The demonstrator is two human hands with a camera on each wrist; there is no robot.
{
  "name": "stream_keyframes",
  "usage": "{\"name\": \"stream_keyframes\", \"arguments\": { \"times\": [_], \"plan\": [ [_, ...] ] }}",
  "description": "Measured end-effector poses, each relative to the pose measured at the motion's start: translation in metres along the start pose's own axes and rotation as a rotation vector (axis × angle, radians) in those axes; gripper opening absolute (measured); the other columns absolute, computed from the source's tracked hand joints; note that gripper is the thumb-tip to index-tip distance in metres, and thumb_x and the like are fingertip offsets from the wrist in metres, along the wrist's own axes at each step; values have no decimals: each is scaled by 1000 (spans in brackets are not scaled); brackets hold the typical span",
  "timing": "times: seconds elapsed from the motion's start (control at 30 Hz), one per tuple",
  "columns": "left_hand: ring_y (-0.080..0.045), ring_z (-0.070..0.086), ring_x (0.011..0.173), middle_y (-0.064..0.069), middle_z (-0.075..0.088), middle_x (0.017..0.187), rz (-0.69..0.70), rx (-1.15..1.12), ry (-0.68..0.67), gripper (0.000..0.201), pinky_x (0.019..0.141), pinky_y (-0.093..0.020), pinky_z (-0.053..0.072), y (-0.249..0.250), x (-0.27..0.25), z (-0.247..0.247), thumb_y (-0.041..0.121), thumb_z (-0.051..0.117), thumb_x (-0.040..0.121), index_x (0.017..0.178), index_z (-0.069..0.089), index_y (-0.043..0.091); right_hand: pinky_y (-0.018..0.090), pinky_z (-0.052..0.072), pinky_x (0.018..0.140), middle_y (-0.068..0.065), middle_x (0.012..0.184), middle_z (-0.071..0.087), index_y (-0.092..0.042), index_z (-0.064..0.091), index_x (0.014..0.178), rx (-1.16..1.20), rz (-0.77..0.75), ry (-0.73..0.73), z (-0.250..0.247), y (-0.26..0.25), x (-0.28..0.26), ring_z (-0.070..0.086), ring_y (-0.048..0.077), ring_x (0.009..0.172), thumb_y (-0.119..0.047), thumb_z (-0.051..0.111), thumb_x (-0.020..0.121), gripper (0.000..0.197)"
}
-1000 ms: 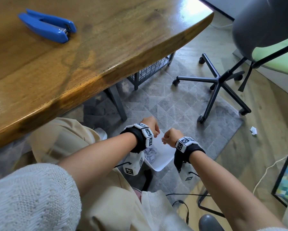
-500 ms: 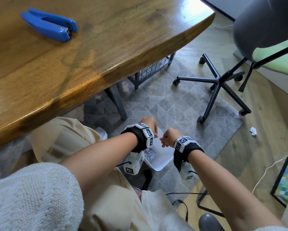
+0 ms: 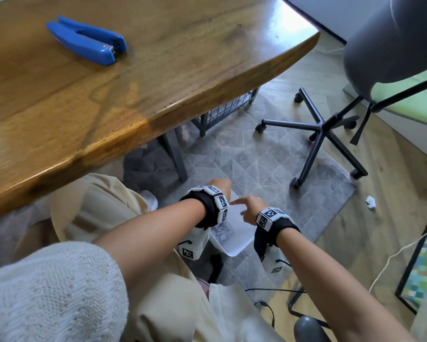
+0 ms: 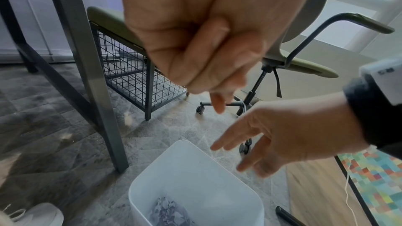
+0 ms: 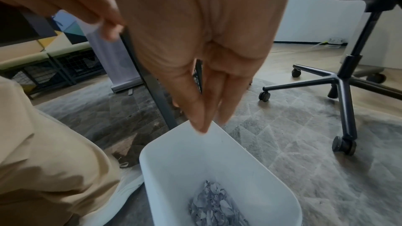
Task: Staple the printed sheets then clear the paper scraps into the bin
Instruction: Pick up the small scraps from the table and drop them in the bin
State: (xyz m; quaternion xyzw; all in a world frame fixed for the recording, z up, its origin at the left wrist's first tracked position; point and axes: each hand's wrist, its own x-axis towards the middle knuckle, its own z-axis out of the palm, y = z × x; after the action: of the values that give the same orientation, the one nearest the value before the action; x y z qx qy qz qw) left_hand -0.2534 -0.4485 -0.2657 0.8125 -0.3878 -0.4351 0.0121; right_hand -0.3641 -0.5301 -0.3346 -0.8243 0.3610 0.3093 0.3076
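I had both hands over the white bin [image 3: 234, 246], which stood on the grey rug [image 3: 269, 169] beside the desk leg [image 4: 91, 75]. My right hand [image 3: 250, 209] hung above the bin's mouth with its fingers [image 5: 202, 109] straight, held together, pointing down and carrying nothing. My left hand [image 3: 218, 187] sat just beside it over the bin's far rim, fingers [image 4: 195, 61] curled in toward the palm; I could not tell whether anything lay between them. Printed paper scraps [image 5: 214, 204] lay heaped at the bin's bottom. One crumpled scrap [image 3: 371, 201] lay on the wooden floor, well apart from the bin. The blue stapler [image 3: 86, 40] rested on the wooden desk [image 3: 158, 77].
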Motion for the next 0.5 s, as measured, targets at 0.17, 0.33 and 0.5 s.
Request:
{"name": "stream_keyframes", "arguments": {
  "times": [0.17,0.33,0.5],
  "plan": [
    [-31,50,126,-16,49,139,62,36,-45,48,101,-32,39,-4,-6,-6,1,51,91,137,46,9,26,53,49,7,58,66,-3,71,87,72,65,81,-5,-6,-5,59,9,35,-21,62,89,21],
    [-30,67,102,-18,71,105,14,-38,-16,12,90,-35,53,-10,-12,-7,16,64,86,86,64,4,24,46,69,5,89,75,-13,72,94,31,-50,32,-21,-20,-14,63,12,69,-39,46,96,37],
    [-36,66,102,-20,64,117,45,-179,13,38,83,-34,52,-24,-27,-25,8,63,86,122,57,2,32,50,91,6,110,69,-14,68,113,-50,-225,-9,-51,-43,-33,64,22,101,-21,58,90,26]
  ]
}}
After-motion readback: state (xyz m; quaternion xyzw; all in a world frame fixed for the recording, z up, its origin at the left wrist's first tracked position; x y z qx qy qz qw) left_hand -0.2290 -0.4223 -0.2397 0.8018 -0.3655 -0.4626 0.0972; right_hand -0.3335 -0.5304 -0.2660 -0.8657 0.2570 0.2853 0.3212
